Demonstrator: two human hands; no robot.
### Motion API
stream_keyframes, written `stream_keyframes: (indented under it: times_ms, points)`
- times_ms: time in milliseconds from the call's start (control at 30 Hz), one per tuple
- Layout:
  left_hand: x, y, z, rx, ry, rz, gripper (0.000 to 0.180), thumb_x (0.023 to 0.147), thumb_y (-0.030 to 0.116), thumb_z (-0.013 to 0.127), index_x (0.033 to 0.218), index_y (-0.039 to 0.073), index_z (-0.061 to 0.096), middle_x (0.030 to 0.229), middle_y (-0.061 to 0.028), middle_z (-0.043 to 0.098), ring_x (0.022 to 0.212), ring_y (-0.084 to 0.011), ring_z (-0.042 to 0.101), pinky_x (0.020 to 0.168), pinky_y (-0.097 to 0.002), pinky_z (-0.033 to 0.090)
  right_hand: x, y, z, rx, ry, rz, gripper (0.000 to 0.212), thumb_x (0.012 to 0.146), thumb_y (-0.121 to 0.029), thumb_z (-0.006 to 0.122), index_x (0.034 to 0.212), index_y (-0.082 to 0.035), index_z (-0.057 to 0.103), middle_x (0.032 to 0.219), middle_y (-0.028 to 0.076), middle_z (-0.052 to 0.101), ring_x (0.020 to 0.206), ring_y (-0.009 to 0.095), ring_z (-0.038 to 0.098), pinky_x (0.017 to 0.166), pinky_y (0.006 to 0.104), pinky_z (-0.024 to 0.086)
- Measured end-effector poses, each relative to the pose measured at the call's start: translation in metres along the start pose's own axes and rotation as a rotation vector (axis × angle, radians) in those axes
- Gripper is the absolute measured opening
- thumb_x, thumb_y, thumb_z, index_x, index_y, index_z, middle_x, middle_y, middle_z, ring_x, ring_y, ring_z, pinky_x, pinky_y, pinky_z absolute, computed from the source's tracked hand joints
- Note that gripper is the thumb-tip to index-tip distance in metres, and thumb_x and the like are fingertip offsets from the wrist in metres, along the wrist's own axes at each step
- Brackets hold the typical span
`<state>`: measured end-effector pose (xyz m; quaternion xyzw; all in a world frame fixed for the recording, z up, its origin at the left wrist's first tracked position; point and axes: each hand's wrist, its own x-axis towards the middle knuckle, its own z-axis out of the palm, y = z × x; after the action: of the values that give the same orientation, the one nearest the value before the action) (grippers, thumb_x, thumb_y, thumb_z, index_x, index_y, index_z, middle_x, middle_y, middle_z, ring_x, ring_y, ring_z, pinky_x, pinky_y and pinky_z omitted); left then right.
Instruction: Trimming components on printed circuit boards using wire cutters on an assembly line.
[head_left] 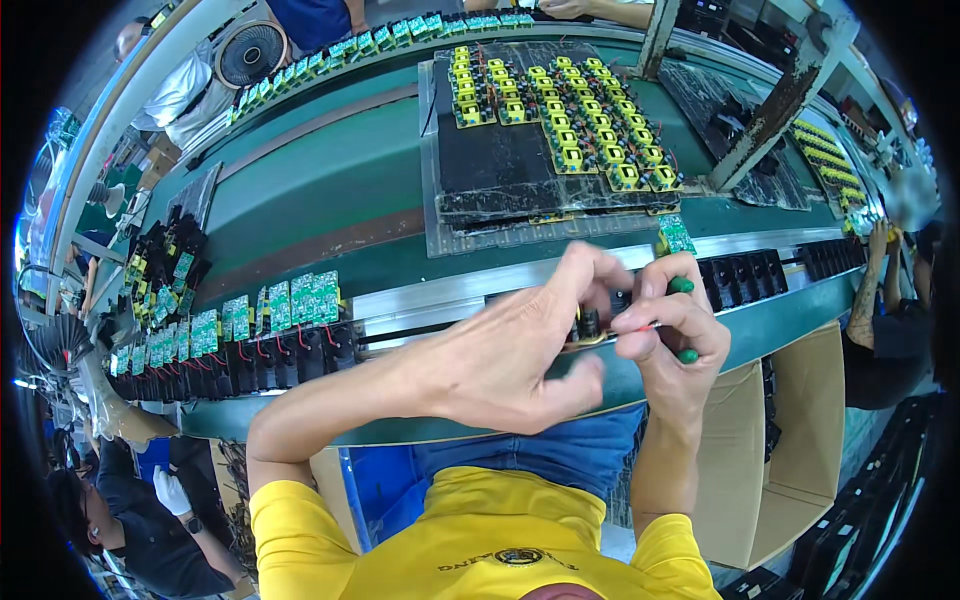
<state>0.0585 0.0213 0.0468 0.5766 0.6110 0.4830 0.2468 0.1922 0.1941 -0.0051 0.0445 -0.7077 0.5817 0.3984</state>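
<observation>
My left hand (510, 345) reaches across to the middle of the bench, its fingers curled about a small circuit board (590, 322) with dark parts, mostly hidden by the hand. Close against it, my right hand (675, 335) is closed on a hand tool (687, 356) whose two green handle ends stick out between the fingers. Its working end is hidden. A thin red wire (650, 326) shows at the right thumb and fingertips, beside the board. Just beyond my hands stands a green circuit board (677, 234).
Black cases with green boards (300, 302) and red wires line the rail at left. More black cases (745, 277) continue at right. Yellow transformer boards (600, 125) cover a black stacked tray (490, 185). A rusty post (765, 130) rises at right; a cardboard box (735, 465) stands below.
</observation>
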Motion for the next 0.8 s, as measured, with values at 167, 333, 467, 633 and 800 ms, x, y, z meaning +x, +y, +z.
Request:
stream_keyframes:
  times_ms: [167,333,467,633,800]
  points:
    - [-0.002,0.001,0.006,-0.008,-0.025,-0.109,0.032,0.098,0.007,0.076,0.124,0.001,0.059,0.107,-0.0103,0.071,0.073,-0.022,0.061,0.058,-0.0352,0.05,0.0,-0.009,0.005,-0.148,0.051,0.073,0.015,0.081,-0.007,0.094,0.095,-0.006,0.088,0.108,0.008,0.064,0.092,0.017,0.054,0.079,0.0303,0.047]
    - [-0.004,0.003,0.019,0.314,0.24,0.166,0.015,0.098,-0.002,0.075,0.112,-0.002,0.07,0.096,-0.0066,0.072,0.08,-0.0211,0.064,0.071,-0.0311,0.052,-0.02,-0.009,0.009,0.177,0.235,0.189,0.016,0.081,-0.007,0.093,0.096,-0.006,0.088,0.106,0.008,0.064,0.088,0.018,0.055,0.076,0.0303,0.046]
    - [-0.007,0.008,0.03,0.247,0.296,0.071,0.009,0.098,-0.002,0.077,0.106,-0.001,0.073,0.096,-0.0062,0.074,0.08,-0.0181,0.064,0.073,-0.0294,0.052,-0.026,-0.025,0.014,-0.359,0.296,0.042,0.019,0.082,-0.01,0.094,0.1,-0.007,0.089,0.107,0.008,0.065,0.087,0.019,0.056,0.075,0.0314,0.047]
    - [-0.004,0.004,0.012,0.044,0.211,-0.09,0.008,0.099,-0.001,0.077,0.106,0.0,0.076,0.098,-0.0059,0.077,0.081,-0.0152,0.064,0.076,-0.028,0.053,-0.03,-0.019,0.006,-0.584,0.144,-0.069,0.024,0.086,-0.011,0.089,0.109,-0.006,0.087,0.112,0.011,0.066,0.089,0.022,0.058,0.078,0.0334,0.049]
    - [-0.009,-0.019,-0.032,0.142,0.141,-0.241,0.006,0.1,0.003,0.076,0.105,0.0,0.076,0.098,-0.0042,0.078,0.086,-0.0136,0.065,0.085,-0.0286,0.054,-0.033,-0.013,0.011,-0.824,-0.066,0.054,0.047,0.079,-0.018,0.096,0.125,-0.012,0.088,0.116,0.009,0.07,0.094,0.024,0.063,0.081,0.0368,0.054]
